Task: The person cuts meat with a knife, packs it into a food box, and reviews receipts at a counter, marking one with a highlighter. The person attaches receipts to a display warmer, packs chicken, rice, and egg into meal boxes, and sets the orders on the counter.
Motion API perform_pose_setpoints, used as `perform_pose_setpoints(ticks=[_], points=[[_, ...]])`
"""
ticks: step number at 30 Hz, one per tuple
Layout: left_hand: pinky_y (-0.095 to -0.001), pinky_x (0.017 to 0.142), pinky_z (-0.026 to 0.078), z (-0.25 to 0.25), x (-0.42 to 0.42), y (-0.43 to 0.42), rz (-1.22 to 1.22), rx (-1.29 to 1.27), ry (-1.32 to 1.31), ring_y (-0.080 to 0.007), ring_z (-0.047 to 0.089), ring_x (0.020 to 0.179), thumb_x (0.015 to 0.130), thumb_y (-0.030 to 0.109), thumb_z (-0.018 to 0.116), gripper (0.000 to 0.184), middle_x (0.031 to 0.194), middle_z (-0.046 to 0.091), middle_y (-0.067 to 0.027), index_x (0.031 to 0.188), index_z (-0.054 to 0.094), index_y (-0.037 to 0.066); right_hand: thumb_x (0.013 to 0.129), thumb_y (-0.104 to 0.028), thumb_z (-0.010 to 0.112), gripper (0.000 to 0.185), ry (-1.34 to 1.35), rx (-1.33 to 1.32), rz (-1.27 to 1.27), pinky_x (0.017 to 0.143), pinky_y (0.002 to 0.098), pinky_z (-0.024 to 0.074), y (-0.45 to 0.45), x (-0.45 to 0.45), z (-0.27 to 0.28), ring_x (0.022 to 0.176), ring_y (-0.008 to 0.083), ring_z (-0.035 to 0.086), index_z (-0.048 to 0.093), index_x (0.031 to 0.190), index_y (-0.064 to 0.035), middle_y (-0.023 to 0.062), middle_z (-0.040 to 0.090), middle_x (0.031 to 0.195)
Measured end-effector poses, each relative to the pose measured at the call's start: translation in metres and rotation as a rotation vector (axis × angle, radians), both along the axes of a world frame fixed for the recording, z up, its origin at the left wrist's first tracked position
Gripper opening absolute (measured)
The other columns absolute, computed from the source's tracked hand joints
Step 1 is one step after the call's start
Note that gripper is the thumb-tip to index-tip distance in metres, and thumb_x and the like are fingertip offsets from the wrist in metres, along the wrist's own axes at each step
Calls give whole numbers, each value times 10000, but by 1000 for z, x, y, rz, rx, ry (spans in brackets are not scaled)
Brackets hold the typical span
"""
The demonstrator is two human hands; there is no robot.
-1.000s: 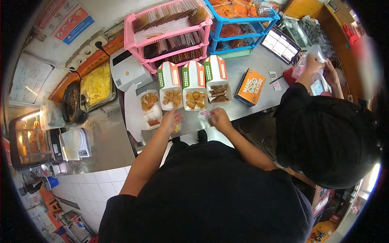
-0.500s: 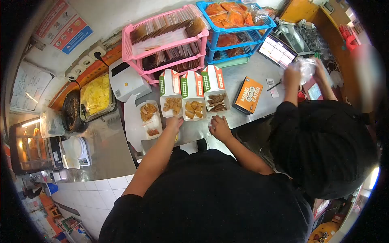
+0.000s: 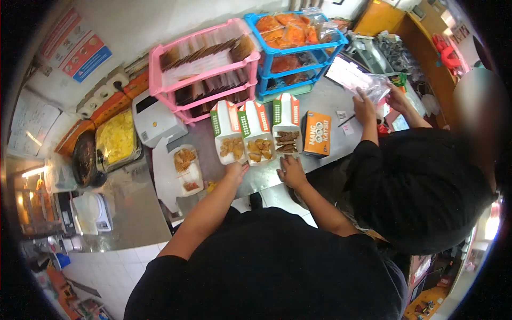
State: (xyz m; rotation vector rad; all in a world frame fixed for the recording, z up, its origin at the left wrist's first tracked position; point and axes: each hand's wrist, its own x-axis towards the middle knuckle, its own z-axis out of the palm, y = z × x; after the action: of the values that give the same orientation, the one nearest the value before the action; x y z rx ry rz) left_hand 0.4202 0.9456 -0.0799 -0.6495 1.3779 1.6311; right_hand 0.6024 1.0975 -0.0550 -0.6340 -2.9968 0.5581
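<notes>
Three boxes (image 3: 258, 122) filled, no lid shut.

Counter (image 3: 314, 104): boxes side by side, food (image 3: 231, 147) in each. Left hand (image 3: 236, 170) near left and middle boxes' front edges, grip unclear. Right hand (image 3: 292, 172) just before right box, fingers partly spread.

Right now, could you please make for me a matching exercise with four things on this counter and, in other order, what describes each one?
1. Pink rack
2. Blue rack
3. Orange box
4. Yellow food

A. Beside the dark pan
B. Orange food in bags on its top tier
C. Next to the open box of brown strips
D. Lined with brown packets

Pairs: 1-D, 2-B, 3-C, 4-A
</notes>
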Motion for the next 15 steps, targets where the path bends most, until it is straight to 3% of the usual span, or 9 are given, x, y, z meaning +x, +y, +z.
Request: perform_pose_setpoints(ticks=[2,5,7,9,10,11,13,14,15], points=[[-418,863,523,-30,-1,-4,9,25,48,-345,571,1035,872,10,421,411,1210,492,-185,1279,372,32,761,-267,622,455,108,-23,58,920,502,378,7,3,-13,1107,351,463,551,1116,8,197,507,1077],[-427,977,421,-48,-10,-23,-2,165,-5,-304,460,1187,868,230,582,497,1258,474,-156,1289,382,58,706,-181,663,360,308,-230,19,872,466,405,9,6,-42,1005,379,494,566,993,15,224,528,1034],[-426,1015,380,-32,-11,-32,6,338,-130,-314,330,1290,850,302,607,641,1395,304,-180,1366,299,78,761,-182,627,330,352,-252,-80,926,435,427,4,12,-78,1045,370,520,582,1018,21,214,547,1086],[-413,1038,363,-27,-11,-43,-135,307,-147,-334,398,1244,777,467,649,873,1403,266,-215,1411,198,73,766,-178,614,371,282,-347,-79,950,416,414,5,12,-81,1091,354,512,561,1059,42,216,543,1142],[-423,972,427,-23,-17,-43,29,101,-296,-307,482,1156,842,423,587,648,1268,440,-200,1290,357,14,782,-158,553,301,419,-234,-64,867,452,438,-2,22,-45,976,382,542,556,1004,45,236,562,1008],[-443,989,404,-14,-17,-54,-60,148,-349,-316,478,1167,856,414,556,632,1278,444,-205,1293,342,11,788,-152,545,285,362,-294,-113,856,454,439,-6,31,-26,977,380,541,563,1007,29,234,563,1004],[-516,1006,341,-65,-30,-79,-670,1273,-660,-229,442,1096,947,346,452,302,1163,485,-74,1121,508,106,796,-150,541,275,267,-349,-85,825,461,447,-12,45,-4,961,381,546,568,1027,-3,227,568,988],[-516,1006,341,-72,-36,-85,-690,1278,-658,-229,442,1096,947,346,452,302,1163,485,-74,1121,508,106,798,-154,545,280,211,-327,-27,804,465,454,-15,54,-1,944,384,552,566,1043,-20,222,572,977],[-505,1004,337,-76,-36,-90,-361,1054,-1048,-249,440,1099,953,341,436,292,1158,488,-73,1112,513,108,820,-190,543,276,183,-373,-71,800,461,455,-23,66,0,935,377,554,569,1049,-38,198,574,964]])
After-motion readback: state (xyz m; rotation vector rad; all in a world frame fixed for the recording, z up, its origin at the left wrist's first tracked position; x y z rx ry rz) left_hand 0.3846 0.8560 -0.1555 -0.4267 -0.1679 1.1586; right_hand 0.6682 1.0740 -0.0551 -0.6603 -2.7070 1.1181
